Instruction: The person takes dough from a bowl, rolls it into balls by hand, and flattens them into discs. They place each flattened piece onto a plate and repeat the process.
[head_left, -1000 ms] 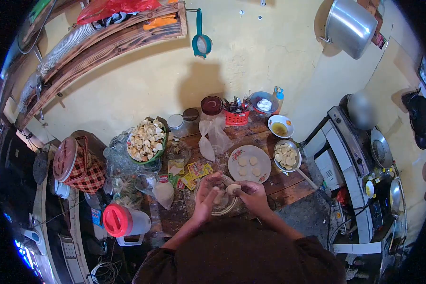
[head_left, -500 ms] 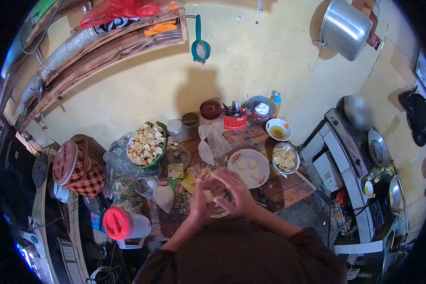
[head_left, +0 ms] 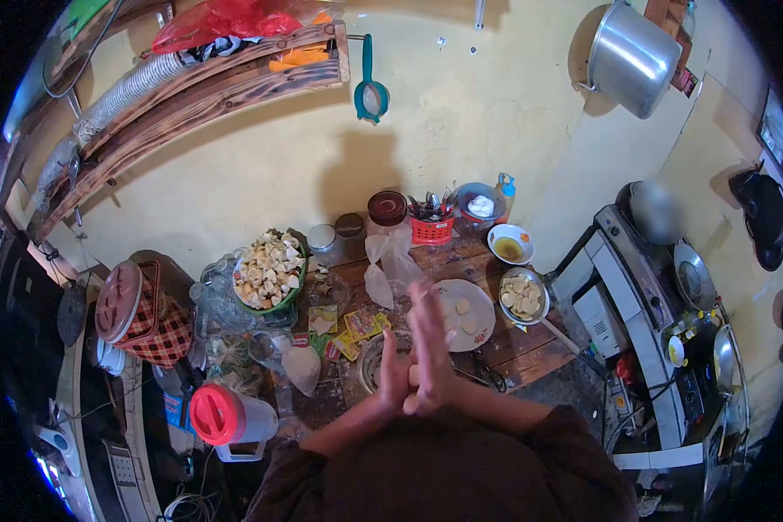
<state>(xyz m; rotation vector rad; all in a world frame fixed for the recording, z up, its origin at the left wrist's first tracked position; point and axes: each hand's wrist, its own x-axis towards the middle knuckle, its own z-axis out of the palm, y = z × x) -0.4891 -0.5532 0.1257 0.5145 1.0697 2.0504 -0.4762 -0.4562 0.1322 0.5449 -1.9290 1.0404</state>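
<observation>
My left hand (head_left: 395, 372) and my right hand (head_left: 431, 352) are pressed palm to palm, fingers stretched upward. A small pale lump of dough (head_left: 415, 376) shows between the palms, mostly hidden by them. Beneath the hands stands a round bowl (head_left: 368, 370), largely covered by them. Just beyond my right hand lies a white plate (head_left: 483, 300) with a floral rim. Flattened pale dough rounds (head_left: 468, 328) rest on it. Farther right, a pan with a handle holds many similar pale rounds (head_left: 520, 297).
On the wooden table (head_left: 531, 355) are a green basin of chopped pale pieces (head_left: 271, 271), a bag of white powder (head_left: 301, 365), yellow packets (head_left: 357, 329), a bowl of yellowish liquid (head_left: 510, 247) and a red cutlery basket (head_left: 431, 230). A red-lidded jug (head_left: 235, 416) stands left, a stove (head_left: 635, 261) right.
My hands have come together from a looser, cupped position, with the fingers now upright. The pale dough lump, seen earlier at my left palm, is now between both palms.
</observation>
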